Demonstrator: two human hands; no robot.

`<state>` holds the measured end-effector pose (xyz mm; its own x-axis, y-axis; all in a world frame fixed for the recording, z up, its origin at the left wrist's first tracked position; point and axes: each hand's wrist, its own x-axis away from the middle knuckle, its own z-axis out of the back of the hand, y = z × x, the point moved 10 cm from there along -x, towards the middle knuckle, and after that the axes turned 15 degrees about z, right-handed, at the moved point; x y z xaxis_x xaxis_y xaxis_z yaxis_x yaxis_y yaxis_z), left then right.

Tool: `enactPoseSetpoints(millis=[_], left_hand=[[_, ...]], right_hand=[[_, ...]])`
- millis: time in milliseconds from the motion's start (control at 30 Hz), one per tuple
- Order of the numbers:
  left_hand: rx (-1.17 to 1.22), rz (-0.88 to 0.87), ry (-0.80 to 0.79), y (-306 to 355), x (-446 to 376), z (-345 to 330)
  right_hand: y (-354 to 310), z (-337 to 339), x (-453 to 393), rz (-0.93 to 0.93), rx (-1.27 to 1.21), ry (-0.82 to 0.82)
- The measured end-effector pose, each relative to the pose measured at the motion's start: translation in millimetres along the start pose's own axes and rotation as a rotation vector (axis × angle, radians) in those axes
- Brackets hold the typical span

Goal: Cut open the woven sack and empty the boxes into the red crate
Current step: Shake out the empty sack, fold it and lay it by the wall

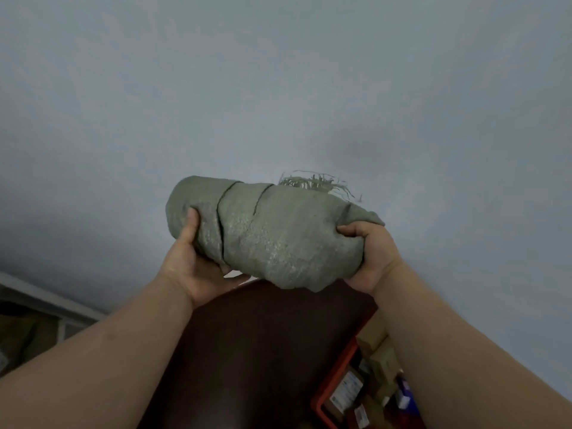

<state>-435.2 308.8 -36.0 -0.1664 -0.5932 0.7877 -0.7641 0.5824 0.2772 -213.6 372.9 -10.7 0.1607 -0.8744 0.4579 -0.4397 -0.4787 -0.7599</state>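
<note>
Head view takes in mostly a pale blue-grey wall (278,72), which fills everything above and behind the arms. Below it, between the two bare forearms, sits a broad dark brown surface (263,351) (what it belongs to I cannot tell, it is too dim). Held up in front of the wall is the woven sack (272,233), green, rolled and bunched into a fat bundle lying roughly level, its folds showing as two dark creases toward its left end, with a tuft of frayed strands (315,182) sticking up from its top edge on the right. The left hand (192,267) cups the bundle from beneath at its left end, thumb pressed up over the near face and fingers wrapped under, so it is gripping the sack. The right hand (371,258) clutches the right end, fingers curled tight into the gathered cloth. Down at the lower right, just beside the right forearm, the orange-red rim of the red crate (335,376) shows, well below the sack. Inside it lie the boxes (379,363), brown cardboard ones jumbled together, some with white labels, partly hidden by the arm. At far left a pale ledge (46,300) runs along the foot of the wall.
</note>
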Motion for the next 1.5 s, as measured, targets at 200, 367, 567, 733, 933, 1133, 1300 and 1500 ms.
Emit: enactPoseSetpoints(millis=[200,367,567,733,933,1133,1300,1500], left_hand=[[-0.112,-0.007,-0.067,13.0,-67.2,26.7],[-0.124,0.093,0.078,-15.3,-157.3,77.0],[0.001,0.157,0.280,-72.8,-277.1,186.8],[0.084,0.186,0.390,-113.7,-387.5,283.3],[0.123,0.168,0.364,-120.9,-505.6,353.9],[0.131,0.005,0.230,-89.7,-582.9,369.6],[0.037,0.080,0.430,-117.2,-626.7,430.9],[-0.236,0.263,0.770,-135.0,-635.0,469.7]], right_hand=[[37.7,70.4,-61.7,-0.118,0.294,0.085],[103.0,131.3,-133.9,-0.166,0.566,0.122],[204.3,208.6,-230.7,-0.028,0.689,0.240],[309.3,267.9,-303.4,-0.026,0.758,0.310],[397.5,305.4,-388.6,0.043,0.768,0.325],[378.7,271.9,-460.5,0.500,0.966,0.290],[450.9,292.5,-505.4,0.281,1.447,0.218],[488.7,343.0,-500.1,0.075,1.354,0.457]])
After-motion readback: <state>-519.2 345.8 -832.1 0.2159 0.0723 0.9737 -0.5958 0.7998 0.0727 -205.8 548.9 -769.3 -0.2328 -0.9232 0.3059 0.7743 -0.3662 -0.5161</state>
